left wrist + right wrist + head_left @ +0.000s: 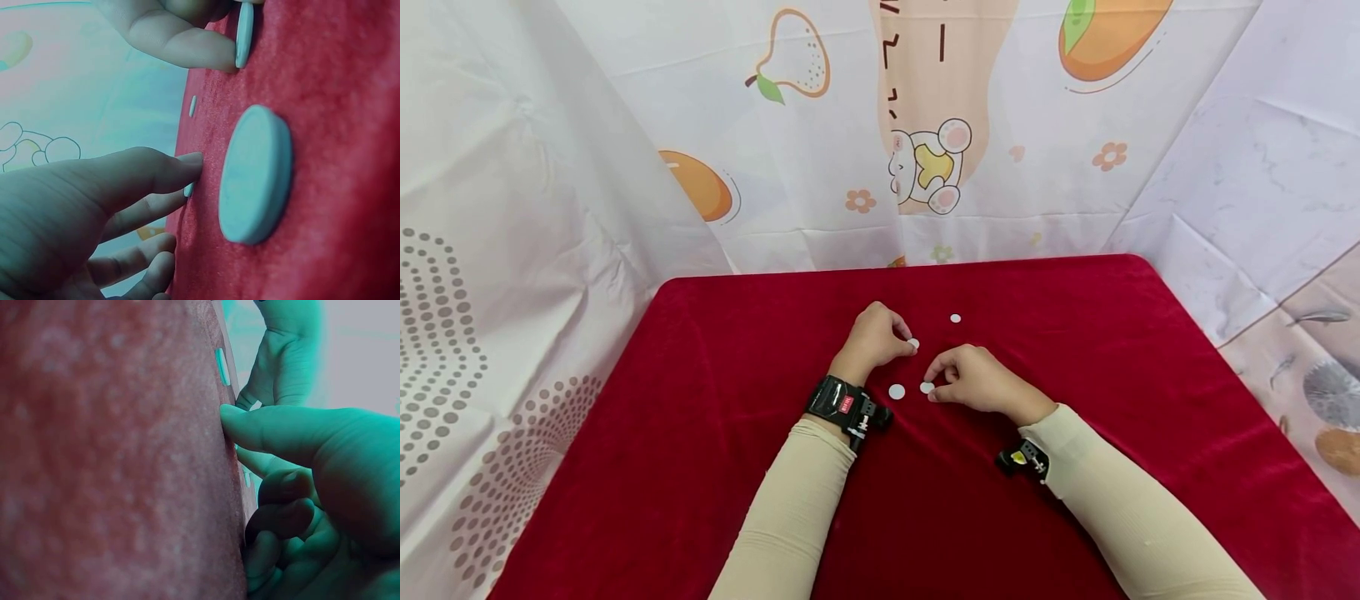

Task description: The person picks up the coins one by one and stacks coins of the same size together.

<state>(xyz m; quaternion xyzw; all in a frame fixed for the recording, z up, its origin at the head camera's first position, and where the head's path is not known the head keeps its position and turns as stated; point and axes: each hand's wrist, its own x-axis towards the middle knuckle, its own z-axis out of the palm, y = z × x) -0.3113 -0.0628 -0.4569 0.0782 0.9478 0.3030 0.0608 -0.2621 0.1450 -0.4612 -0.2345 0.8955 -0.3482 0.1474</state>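
Observation:
My left hand point(877, 335) pinches the edge of a small white disc point(913, 343) between thumb and fingertips, down at the cloth. To its right and nearer me, my right hand point(980, 379) pinches a second white disc point(927, 387) by its edges. A third white disc point(897, 392) lies flat just left of that one, touched by neither hand; its thick rim shows in the left wrist view. The fourth disc point(955, 318) lies flat farther back. In the right wrist view the right thumb point(269, 428) mostly hides the disc it holds.
A red velvety cloth point(715, 433) covers the table. Behind it hangs a white printed curtain point(805, 167) with fruit and cartoon figures, and more sheets hang at both sides. Straps with small cameras point(842, 404) sit on both wrists.

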